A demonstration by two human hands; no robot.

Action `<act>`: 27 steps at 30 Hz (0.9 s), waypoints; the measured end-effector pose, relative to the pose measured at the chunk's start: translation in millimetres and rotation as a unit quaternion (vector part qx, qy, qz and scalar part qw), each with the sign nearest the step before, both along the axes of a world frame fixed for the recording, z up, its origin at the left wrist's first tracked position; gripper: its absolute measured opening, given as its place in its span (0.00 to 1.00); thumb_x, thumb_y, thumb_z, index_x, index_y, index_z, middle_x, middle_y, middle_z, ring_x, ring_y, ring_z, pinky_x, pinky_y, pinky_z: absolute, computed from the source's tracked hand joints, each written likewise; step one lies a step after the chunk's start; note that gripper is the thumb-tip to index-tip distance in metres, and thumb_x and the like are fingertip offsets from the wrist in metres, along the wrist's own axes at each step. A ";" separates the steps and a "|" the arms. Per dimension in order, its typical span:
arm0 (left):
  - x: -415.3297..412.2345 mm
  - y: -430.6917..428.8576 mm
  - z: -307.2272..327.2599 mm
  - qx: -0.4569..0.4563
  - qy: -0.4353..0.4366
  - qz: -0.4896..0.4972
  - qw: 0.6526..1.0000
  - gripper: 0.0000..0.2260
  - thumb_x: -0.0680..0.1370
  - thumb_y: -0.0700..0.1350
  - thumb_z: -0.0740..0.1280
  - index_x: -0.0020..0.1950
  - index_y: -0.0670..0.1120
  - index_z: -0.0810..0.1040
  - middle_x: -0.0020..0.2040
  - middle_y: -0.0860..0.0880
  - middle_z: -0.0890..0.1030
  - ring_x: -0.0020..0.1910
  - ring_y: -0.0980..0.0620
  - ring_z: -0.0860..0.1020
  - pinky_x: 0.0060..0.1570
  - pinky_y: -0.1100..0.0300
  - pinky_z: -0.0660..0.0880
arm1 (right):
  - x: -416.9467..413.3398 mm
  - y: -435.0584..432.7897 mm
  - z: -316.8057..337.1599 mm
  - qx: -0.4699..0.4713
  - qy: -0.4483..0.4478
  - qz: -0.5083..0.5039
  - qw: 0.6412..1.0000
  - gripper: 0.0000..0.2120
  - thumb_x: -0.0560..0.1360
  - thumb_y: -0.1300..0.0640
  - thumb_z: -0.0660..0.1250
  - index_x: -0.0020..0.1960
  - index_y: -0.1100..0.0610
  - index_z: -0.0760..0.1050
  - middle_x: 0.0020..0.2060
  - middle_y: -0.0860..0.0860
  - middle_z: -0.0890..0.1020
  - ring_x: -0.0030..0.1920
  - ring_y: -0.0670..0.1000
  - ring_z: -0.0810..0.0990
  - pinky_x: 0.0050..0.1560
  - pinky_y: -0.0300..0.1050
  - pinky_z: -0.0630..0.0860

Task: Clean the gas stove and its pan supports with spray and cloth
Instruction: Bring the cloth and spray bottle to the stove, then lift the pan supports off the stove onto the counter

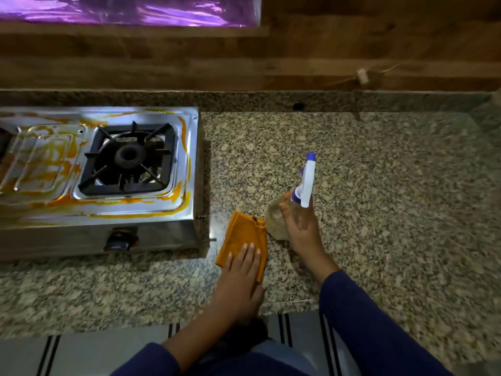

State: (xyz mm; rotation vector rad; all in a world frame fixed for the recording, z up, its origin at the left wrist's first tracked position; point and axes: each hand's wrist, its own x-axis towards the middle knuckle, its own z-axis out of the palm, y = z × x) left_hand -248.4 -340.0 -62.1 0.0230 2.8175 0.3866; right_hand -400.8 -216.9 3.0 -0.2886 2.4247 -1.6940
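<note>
A steel gas stove (141, 213) stands at the left of the granite counter, its top smeared with orange stains. A black pan support (127, 158) sits over its right burner. A folded orange cloth (245, 234) lies on the counter just right of the stove, and my left hand (241, 278) rests flat on its near end. My right hand (301, 229) grips a clear spray bottle (276, 221) with a white and blue trigger head (307, 180), standing beside the cloth.
The granite counter (379, 199) stretches to the right, ending at a low granite back ledge and a wooden wall. A black stove knob (119, 241) faces the front edge. Below the counter edge are striped grey cabinet fronts (81, 354).
</note>
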 end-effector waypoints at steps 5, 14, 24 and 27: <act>10.9 0.8 -10.4 0.009 0.017 -0.004 1.000 0.33 0.79 0.60 0.54 0.80 0.44 0.53 0.80 0.45 0.53 0.79 0.45 0.49 0.73 0.43 0.49 | 4.3 2.1 1.4 0.024 0.027 0.003 0.999 0.14 0.79 0.47 0.65 0.62 0.43 0.65 0.52 0.42 0.77 0.53 0.34 0.77 0.47 0.26 0.72; 20.6 -54.6 67.6 0.170 0.144 0.074 0.972 0.26 0.81 0.57 0.56 0.77 0.47 0.64 0.78 0.48 0.62 0.78 0.51 0.57 0.76 0.51 0.55 | 70.8 -7.1 4.6 0.038 0.000 -0.166 0.985 0.27 0.77 0.54 0.69 0.71 0.56 0.63 0.66 0.54 0.67 0.61 0.50 0.72 0.55 0.48 0.74; 101.1 -224.7 89.4 -0.006 0.279 0.240 0.930 0.24 0.81 0.54 0.57 0.76 0.46 0.66 0.78 0.48 0.61 0.78 0.51 0.57 0.75 0.47 0.55 | 74.1 -188.9 54.4 0.075 0.211 0.152 0.963 0.07 0.76 0.58 0.68 0.53 0.58 0.79 0.48 0.55 0.78 0.49 0.53 0.77 0.52 0.32 0.70; 113.9 -268.8 78.8 -0.021 0.260 0.212 0.942 0.25 0.81 0.54 0.56 0.77 0.47 0.63 0.79 0.49 0.60 0.79 0.51 0.55 0.76 0.45 0.54 | 56.5 -246.6 50.4 0.176 0.254 0.109 0.945 0.12 0.76 0.54 0.67 0.56 0.59 0.80 0.49 0.57 0.78 0.53 0.59 0.76 0.55 0.49 0.72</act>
